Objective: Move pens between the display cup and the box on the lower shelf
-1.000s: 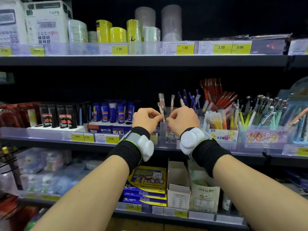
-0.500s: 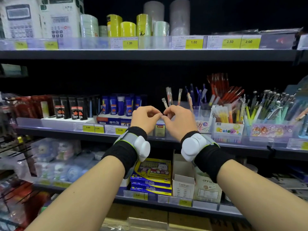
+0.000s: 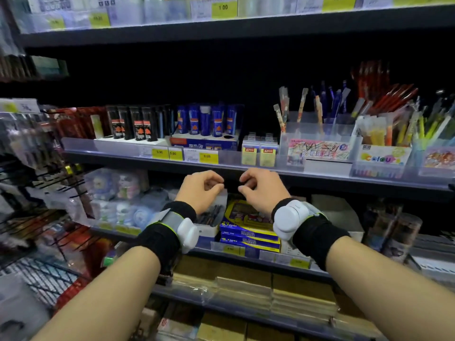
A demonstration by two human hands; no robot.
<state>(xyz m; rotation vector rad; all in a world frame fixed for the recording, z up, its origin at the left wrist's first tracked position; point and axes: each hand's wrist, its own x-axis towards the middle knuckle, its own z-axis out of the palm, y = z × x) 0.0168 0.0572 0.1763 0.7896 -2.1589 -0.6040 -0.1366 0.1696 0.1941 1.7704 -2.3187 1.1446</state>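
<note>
The left hand (image 3: 200, 190) hovered in front of the lower shelf, fingers curled loosely and holding nothing that could be seen. Just below it stood the box (image 3: 211, 215) with dark pens inside. The right hand (image 3: 261, 191) was close beside, also curled and seemingly empty. Up on the right, the display cup (image 3: 295, 134) held few pens. Pens are light, stiff and smooth; probably best pinched at the middle of the barrel.
</note>
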